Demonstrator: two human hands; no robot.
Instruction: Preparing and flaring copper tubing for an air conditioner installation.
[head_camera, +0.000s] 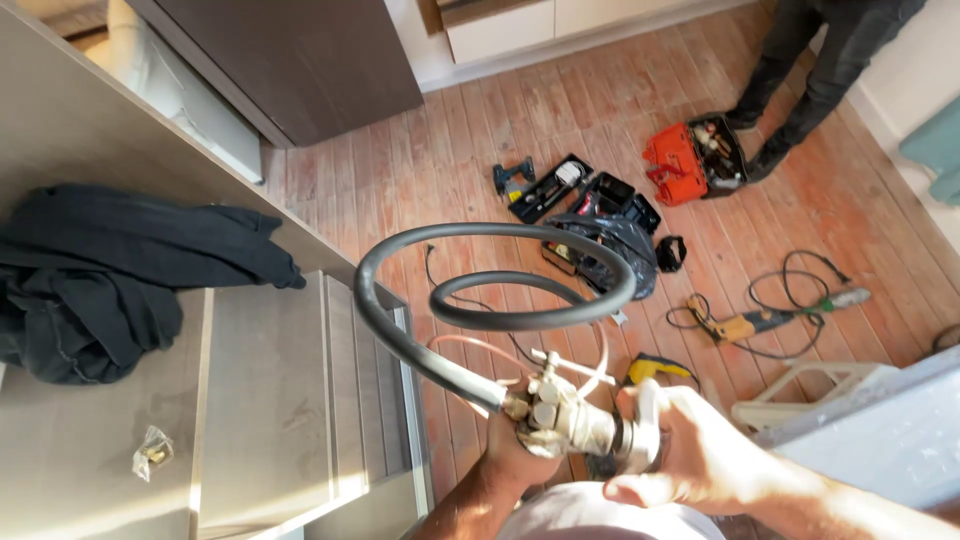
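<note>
Above the wooden floor (600, 130), beside the desk (90, 450), you held a metal valve fitting (560, 420) in both hands. Your left hand (515, 455) kept its grip closed under the fitting; your right hand (690, 450) wrapped its end. From it a black hose (500, 320) looped upward. A dark jacket (110, 270) lay on the desk.

Only one view: head cam, worn high, facing steeply down and a bit fwd over the person's own hands, which sit very near at bottom centre w/ the coiled black hose (500, 290) just above them. Left edge catches the desk (80, 470) close up. Upper half looks further out across the wooden floor (450, 170) to the open red toolbox (675, 165), well away from the cam.
</note>
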